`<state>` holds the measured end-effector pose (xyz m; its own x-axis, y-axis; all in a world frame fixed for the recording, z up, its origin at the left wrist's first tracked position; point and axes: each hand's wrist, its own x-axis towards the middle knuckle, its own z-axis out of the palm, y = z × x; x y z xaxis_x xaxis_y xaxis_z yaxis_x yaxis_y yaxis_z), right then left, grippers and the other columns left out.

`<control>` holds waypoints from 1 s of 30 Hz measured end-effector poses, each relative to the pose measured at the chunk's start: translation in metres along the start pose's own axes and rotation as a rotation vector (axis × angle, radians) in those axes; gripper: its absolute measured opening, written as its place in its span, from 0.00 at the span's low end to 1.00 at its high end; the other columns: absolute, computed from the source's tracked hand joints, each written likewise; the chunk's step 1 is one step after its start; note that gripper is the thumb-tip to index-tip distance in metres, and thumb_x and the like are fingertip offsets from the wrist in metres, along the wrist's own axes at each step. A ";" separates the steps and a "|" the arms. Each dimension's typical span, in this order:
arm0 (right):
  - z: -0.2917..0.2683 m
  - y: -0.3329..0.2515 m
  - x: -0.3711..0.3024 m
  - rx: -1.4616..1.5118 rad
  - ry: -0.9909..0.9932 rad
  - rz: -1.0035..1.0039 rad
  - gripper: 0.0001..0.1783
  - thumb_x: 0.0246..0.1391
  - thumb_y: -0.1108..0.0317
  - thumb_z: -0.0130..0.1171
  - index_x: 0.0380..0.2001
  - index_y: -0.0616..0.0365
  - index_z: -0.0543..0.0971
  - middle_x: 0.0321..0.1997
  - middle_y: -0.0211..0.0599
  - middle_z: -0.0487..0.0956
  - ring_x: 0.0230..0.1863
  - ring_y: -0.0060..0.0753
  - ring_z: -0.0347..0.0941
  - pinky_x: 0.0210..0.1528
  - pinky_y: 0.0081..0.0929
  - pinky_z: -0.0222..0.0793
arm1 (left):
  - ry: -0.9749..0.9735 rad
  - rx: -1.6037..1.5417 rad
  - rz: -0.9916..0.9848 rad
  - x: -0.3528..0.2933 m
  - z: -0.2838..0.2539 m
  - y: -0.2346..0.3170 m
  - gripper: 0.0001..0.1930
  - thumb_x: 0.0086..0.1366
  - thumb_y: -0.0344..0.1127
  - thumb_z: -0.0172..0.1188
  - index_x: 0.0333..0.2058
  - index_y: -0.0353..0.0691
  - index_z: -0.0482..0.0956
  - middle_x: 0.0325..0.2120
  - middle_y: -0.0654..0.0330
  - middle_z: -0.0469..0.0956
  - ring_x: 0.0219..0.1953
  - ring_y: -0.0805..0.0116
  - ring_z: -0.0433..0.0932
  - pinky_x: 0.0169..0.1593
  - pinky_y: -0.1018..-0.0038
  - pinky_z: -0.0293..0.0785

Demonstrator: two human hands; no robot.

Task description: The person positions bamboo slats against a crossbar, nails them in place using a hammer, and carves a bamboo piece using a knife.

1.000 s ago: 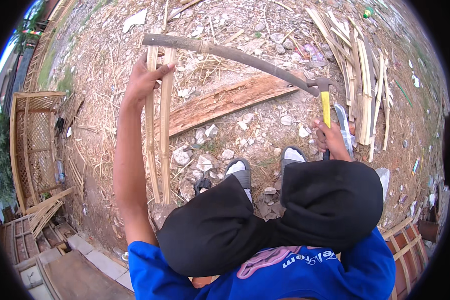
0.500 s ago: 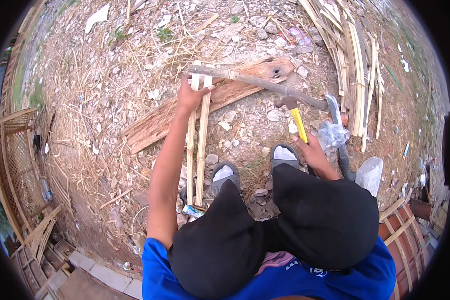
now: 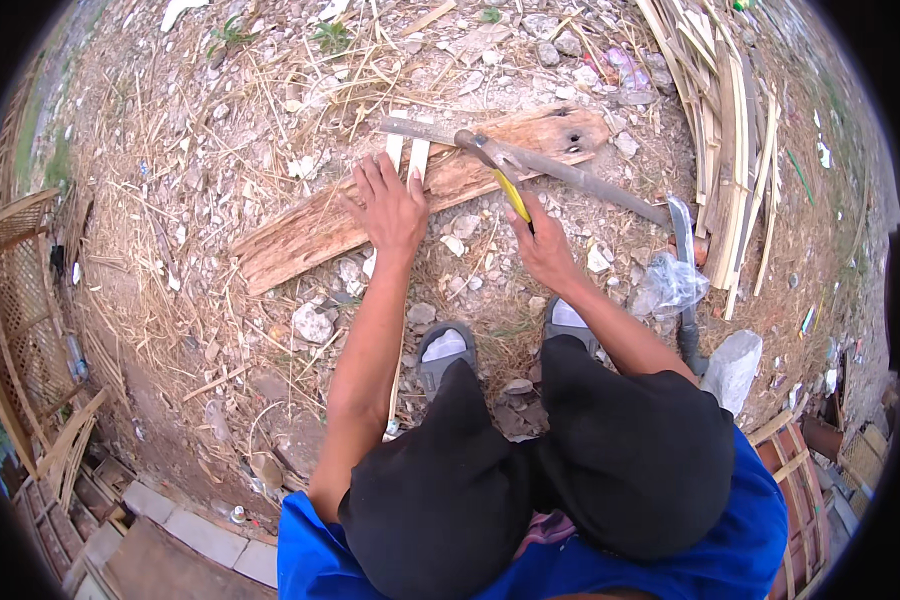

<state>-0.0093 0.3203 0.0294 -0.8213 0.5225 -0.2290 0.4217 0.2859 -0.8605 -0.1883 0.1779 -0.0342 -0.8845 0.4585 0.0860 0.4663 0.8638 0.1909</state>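
My right hand (image 3: 547, 248) is closed around the yellow handle of a hammer (image 3: 511, 192). The hammer's head is at a long grey-brown stick (image 3: 595, 183); I cannot tell whether they touch. Under its left end, two pale split-bamboo strips (image 3: 419, 157) cross a weathered wooden plank (image 3: 290, 243). My left hand (image 3: 395, 210) lies flat with fingers spread over the plank and the strips, just below the stick's end. It hides part of the strips, and my left forearm covers more of them.
A long-bladed tool (image 3: 682, 235) lies at right beside a clear plastic bag (image 3: 670, 283). Beyond it is a pile of split bamboo (image 3: 735, 150). A lattice panel (image 3: 15, 310) stands far left. Stones and straw litter the ground around my sandals (image 3: 445, 350).
My right hand has brought the hammer up and left, from beside my knee to the stick. My left hand has turned from holding the strips' edges to lying flat, fingers spread.
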 end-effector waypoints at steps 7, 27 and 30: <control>0.022 -0.005 0.048 -0.189 -0.025 -0.060 0.18 0.70 0.57 0.46 0.55 0.55 0.67 0.26 0.62 0.77 0.30 0.70 0.74 0.32 0.61 0.64 | -0.044 0.021 -0.010 -0.001 -0.005 -0.002 0.31 0.72 0.51 0.44 0.68 0.38 0.58 0.68 0.48 0.59 0.73 0.47 0.51 0.68 0.32 0.40; -0.061 -0.005 0.136 -0.542 -0.143 -0.463 0.09 0.57 0.60 0.60 0.38 0.51 0.78 0.25 0.47 0.80 0.29 0.54 0.79 0.31 0.48 0.71 | -0.047 0.048 -0.017 0.000 -0.006 -0.006 0.31 0.72 0.51 0.43 0.67 0.38 0.59 0.67 0.50 0.59 0.73 0.49 0.51 0.68 0.32 0.41; -0.078 -0.004 0.190 -0.774 -0.289 -0.626 0.09 0.54 0.59 0.63 0.30 0.52 0.78 0.22 0.44 0.78 0.26 0.51 0.78 0.30 0.46 0.71 | -0.049 0.027 -0.018 0.002 -0.005 -0.002 0.32 0.72 0.51 0.44 0.67 0.38 0.59 0.67 0.50 0.59 0.72 0.49 0.51 0.68 0.32 0.40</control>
<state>-0.1374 0.4811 0.0245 -0.9963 -0.0808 -0.0300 -0.0648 0.9314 -0.3581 -0.1905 0.1762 -0.0296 -0.8913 0.4522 0.0344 0.4513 0.8769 0.1653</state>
